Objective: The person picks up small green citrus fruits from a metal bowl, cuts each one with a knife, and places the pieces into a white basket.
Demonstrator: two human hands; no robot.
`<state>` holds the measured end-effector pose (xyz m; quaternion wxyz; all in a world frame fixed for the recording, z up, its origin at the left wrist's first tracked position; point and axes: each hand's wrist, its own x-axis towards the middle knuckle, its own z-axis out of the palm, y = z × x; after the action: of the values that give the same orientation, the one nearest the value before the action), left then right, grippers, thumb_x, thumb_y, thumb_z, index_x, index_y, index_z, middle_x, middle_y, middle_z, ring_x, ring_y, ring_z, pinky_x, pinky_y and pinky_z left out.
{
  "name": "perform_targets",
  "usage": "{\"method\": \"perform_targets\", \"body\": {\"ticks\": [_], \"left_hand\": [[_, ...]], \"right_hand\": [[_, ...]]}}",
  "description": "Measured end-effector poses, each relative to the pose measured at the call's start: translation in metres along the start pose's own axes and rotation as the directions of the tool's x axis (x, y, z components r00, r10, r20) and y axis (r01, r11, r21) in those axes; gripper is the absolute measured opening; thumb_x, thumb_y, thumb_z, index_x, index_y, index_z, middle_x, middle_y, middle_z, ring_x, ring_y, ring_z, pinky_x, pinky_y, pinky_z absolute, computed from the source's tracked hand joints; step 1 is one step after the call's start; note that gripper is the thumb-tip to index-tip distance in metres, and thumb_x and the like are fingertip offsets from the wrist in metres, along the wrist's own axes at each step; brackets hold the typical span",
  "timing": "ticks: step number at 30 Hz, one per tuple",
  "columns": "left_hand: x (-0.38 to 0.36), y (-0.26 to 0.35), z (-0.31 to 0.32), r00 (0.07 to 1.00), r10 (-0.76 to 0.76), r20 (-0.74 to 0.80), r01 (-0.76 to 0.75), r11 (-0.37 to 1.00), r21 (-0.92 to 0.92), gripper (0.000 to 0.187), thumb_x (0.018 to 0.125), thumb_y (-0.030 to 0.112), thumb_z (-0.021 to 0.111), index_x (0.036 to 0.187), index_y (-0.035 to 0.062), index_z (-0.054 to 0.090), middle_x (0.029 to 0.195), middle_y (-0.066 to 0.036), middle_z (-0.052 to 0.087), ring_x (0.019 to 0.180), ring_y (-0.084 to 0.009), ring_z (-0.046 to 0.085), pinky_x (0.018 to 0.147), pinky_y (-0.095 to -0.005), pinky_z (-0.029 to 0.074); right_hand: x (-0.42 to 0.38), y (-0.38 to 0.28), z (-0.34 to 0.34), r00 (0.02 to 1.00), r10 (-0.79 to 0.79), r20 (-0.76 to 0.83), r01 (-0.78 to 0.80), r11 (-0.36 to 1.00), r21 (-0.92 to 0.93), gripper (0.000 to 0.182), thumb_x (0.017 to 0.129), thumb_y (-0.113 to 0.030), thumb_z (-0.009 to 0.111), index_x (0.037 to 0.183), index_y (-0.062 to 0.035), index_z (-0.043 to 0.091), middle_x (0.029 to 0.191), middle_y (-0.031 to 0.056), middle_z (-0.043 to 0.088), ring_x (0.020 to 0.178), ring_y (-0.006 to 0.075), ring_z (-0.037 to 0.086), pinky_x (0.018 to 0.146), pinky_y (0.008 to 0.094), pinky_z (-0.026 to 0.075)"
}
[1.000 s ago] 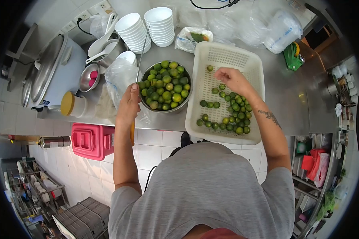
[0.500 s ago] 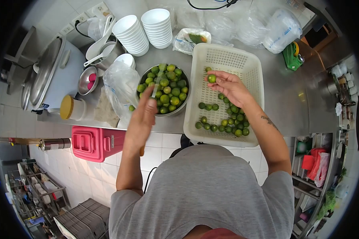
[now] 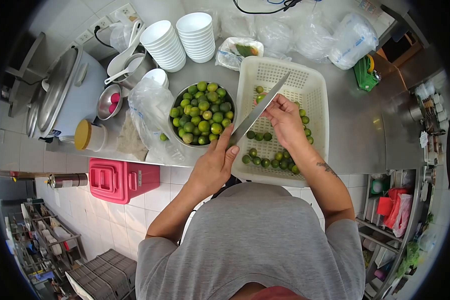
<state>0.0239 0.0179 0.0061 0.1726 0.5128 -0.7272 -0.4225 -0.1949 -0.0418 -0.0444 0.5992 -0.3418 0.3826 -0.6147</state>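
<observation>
My left hand (image 3: 211, 169) is closed round the handle of a knife (image 3: 259, 111), its long blade slanting up and to the right. In my right hand (image 3: 287, 124), fingertips pinch a green lime (image 3: 259, 98), which the blade partly covers in this view. Both are over a white perforated plastic basket (image 3: 322, 90), where several limes (image 3: 260, 136) lie on the bottom, some hidden under my right forearm. To the left, near my left fingers, a metal bowl (image 3: 234, 98) is heaped with green and yellowish limes (image 3: 203, 114).
Stacked white bowls (image 3: 195, 37) stand behind the metal bowl. A clear plastic bag (image 3: 152, 110) lies to its left, near a small steel bowl (image 3: 104, 102) and a yellow-lidded tub (image 3: 87, 135). Bagged items (image 3: 352, 42) line the back. A pink bin (image 3: 116, 182) sits below the counter.
My left hand has swung right with the knife, from the metal bowl to the basket, bringing the blade across the lime. My right hand has shifted slightly left and down, still pinching the lime.
</observation>
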Motion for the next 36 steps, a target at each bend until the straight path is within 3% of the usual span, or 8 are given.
{"method": "perform_targets", "body": {"ticks": [4,20,23,26,28,32,34,36], "left_hand": [[0.003,-0.004,0.004,0.987,0.125,-0.103,-0.119,0.991,0.067,0.055,0.104,0.037,0.035,0.150,0.0097,0.024,0.127,-0.034,0.048,0.104,-0.0514,0.056,0.088,-0.0522,0.048],[0.028,0.010,-0.012,0.990,0.036,-0.133,-0.068,0.968,-0.243,0.041,0.103,0.036,0.041,0.128,0.0036,0.041,0.109,-0.027,0.060,0.102,-0.0394,0.060,0.086,-0.0438,0.047],[0.023,0.002,-0.033,0.981,-0.071,-0.180,0.023,0.967,-0.255,0.044,0.103,0.039,0.041,0.129,0.0034,0.043,0.106,-0.022,0.060,0.099,-0.0310,0.060,0.083,-0.0398,0.048],[0.028,-0.019,-0.053,0.937,-0.157,-0.314,0.066,0.957,-0.281,0.048,0.103,0.043,0.039,0.129,0.0039,0.047,0.094,-0.012,0.056,0.081,-0.0192,0.054,0.069,-0.0315,0.045],[0.033,-0.027,-0.065,0.906,-0.185,-0.381,0.068,0.951,-0.300,0.050,0.102,0.045,0.038,0.128,0.0043,0.050,0.076,-0.002,0.049,0.059,-0.0087,0.047,0.052,-0.0221,0.039],[0.042,-0.050,-0.074,0.906,-0.267,-0.329,0.163,0.936,-0.310,0.056,0.102,0.048,0.038,0.134,0.0029,0.047,0.082,-0.004,0.051,0.063,-0.0101,0.046,0.053,-0.0243,0.041],[0.041,-0.045,-0.077,0.915,-0.295,-0.275,0.207,0.929,-0.308,0.062,0.102,0.049,0.038,0.142,0.0010,0.040,0.095,-0.006,0.053,0.078,-0.0128,0.048,0.060,-0.0274,0.046],[0.039,-0.043,-0.070,0.900,-0.231,-0.369,0.140,0.956,-0.258,0.061,0.102,0.049,0.037,0.142,0.0038,0.042,0.082,-0.003,0.050,0.063,-0.0099,0.046,0.053,-0.0243,0.040]], "right_hand": [[-0.008,-0.003,0.019,0.999,0.024,0.036,-0.020,0.996,-0.093,0.014,0.095,-0.005,0.058,0.105,0.0040,0.061,0.092,0.0084,0.066,0.080,0.0156,0.063,0.078,0.0296,0.052],[-0.015,-0.009,0.033,0.933,0.225,0.280,-0.165,0.961,-0.224,0.013,0.093,-0.006,0.060,0.103,0.0018,0.060,0.088,0.0063,0.064,0.083,0.0139,0.062,0.076,0.0295,0.052],[-0.009,0.001,0.000,0.862,0.277,0.424,0.132,0.686,-0.715,0.018,0.088,-0.003,0.061,0.106,0.0001,0.061,0.095,0.0056,0.063,0.086,0.0174,0.063,0.078,0.0319,0.052],[-0.019,0.025,-0.026,0.731,0.348,0.587,0.549,0.211,-0.809,0.020,0.085,-0.003,0.062,0.105,0.0001,0.061,0.097,0.0109,0.065,0.090,0.0296,0.065,0.081,0.0379,0.052],[-0.029,0.034,-0.030,0.724,0.427,0.542,0.509,0.200,-0.837,0.022,0.084,-0.002,0.061,0.106,0.0010,0.060,0.102,0.0130,0.064,0.093,0.0355,0.062,0.083,0.0412,0.051],[-0.032,0.035,-0.028,0.718,0.470,0.513,0.491,0.181,-0.852,0.022,0.086,-0.001,0.060,0.107,0.0006,0.058,0.110,0.0156,0.063,0.092,0.0340,0.064,0.082,0.0398,0.052],[-0.029,0.029,-0.024,0.755,0.516,0.405,0.267,0.322,-0.908,0.021,0.089,-0.002,0.059,0.110,0.0006,0.058,0.112,0.0145,0.062,0.091,0.0290,0.066,0.081,0.0367,0.052],[-0.025,0.023,-0.023,0.786,0.505,0.356,0.013,0.562,-0.827,0.021,0.092,-0.003,0.057,0.113,0.0009,0.057,0.113,0.0129,0.062,0.092,0.0244,0.067,0.080,0.0339,0.053]]}}
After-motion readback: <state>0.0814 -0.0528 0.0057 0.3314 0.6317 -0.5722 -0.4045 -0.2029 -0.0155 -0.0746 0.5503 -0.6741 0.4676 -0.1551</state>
